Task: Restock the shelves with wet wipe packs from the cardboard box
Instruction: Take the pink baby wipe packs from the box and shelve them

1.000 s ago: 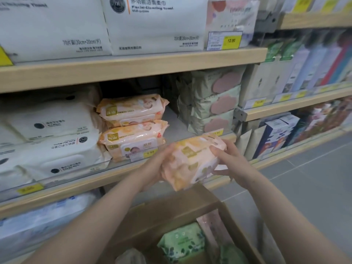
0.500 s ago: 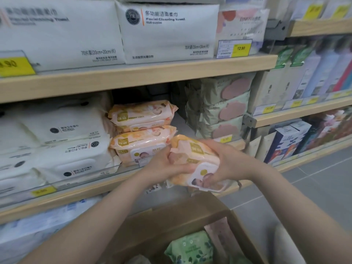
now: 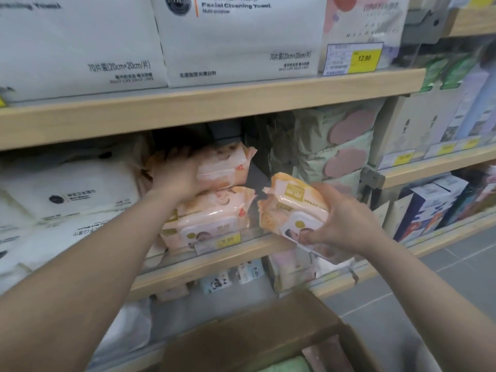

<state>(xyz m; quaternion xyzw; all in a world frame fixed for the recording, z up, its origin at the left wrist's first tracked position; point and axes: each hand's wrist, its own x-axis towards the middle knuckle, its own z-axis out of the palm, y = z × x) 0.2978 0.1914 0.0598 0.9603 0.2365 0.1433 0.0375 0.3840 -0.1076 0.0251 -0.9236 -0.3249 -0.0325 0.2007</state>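
Mid-restock: making room on the middle shelf (image 3: 214, 253).
My left hand (image 3: 177, 178) is clamped on the top pack (image 3: 225, 165) of the orange stack; my right hand (image 3: 341, 221) grips a new pack (image 3: 290, 208) just beside it. Next: slot it in. The cardboard box (image 3: 255, 334) sits below.

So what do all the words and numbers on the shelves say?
"Facial Cleaning Towel" and "Multi-purpose": middle white pack, top shelf.
"70" and "20cm×20cm": the same pack, and the left white pack.
"DAILY LIFE DAILY LINES": the middle pack's small print, blurry.
"12.90": yellow price tag.
Too blurred to read: the orange wipe packs, the other price tags, all Chinese text.
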